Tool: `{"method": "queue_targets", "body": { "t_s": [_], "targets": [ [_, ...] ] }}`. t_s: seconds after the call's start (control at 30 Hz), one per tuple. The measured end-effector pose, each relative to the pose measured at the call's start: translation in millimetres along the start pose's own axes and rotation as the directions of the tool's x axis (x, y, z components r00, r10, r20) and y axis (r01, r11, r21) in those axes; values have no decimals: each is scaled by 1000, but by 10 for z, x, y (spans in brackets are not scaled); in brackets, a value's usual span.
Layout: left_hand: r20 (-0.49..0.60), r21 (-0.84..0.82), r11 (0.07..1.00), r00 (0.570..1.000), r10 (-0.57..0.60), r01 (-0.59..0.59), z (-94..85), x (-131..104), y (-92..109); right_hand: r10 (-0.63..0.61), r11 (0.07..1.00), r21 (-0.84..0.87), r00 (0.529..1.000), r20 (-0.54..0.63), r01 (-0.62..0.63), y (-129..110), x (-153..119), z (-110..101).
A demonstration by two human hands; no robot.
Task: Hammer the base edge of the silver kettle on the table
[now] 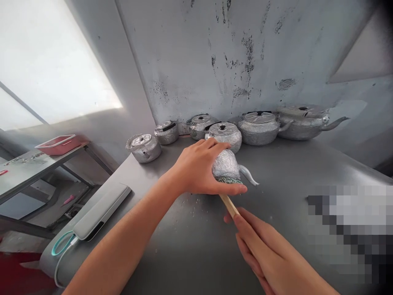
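Note:
My left hand (pixel 199 168) grips a small silver kettle (pixel 226 163), thumb and fingers spread round its side. The kettle lies tipped over on the grey table, its curved spout pointing right. In my closed right hand (pixel 256 237) is the wooden handle of a brush (pixel 229 206). The brush's greenish bristles press against the lower part of the kettle, under my left thumb. Part of the brush head and the kettle's near side are hidden by my left hand.
Several silver kettles (pixel 259 129) stand along the wall at the back of the table (pixel 196 250). A white power bank (pixel 101 213) with a cable lies at the left edge. Further left, a pink basket (pixel 61 145) sits on a metal rack. Something blurred out is at the right.

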State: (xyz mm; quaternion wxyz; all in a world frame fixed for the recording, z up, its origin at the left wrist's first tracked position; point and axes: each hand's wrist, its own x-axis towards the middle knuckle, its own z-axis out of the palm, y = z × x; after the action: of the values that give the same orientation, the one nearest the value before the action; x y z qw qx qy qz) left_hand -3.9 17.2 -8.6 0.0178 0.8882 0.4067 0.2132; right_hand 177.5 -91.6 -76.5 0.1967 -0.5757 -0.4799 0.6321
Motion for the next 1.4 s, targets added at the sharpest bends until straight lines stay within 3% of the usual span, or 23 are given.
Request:
{"method": "queue_targets", "body": {
  "t_s": [0.13,0.27,0.63,0.93,1.4],
  "targets": [
    [-3,4,1000,1000,5,-5,-2,-2,4,-22,999,-40,999,38,24,-36,39,-41],
    [4,9,1000,1000,-1,1,-4,-1,12,-22,990,-143,999,-31,17,-72,61,-81],
    [4,4,1000,1000,-2,2,-6,2,14,-50,997,-57,998,-22,49,12,100,-61],
    [2,7,1000,1000,3,-3,-7,-1,16,-4,998,-62,1000,-19,3,-59,66,-32],
    [-5,13,1000,1000,-9,9,1,0,10,14,999,-34,1000,13,-13,31,83,-28]
  ]
}}
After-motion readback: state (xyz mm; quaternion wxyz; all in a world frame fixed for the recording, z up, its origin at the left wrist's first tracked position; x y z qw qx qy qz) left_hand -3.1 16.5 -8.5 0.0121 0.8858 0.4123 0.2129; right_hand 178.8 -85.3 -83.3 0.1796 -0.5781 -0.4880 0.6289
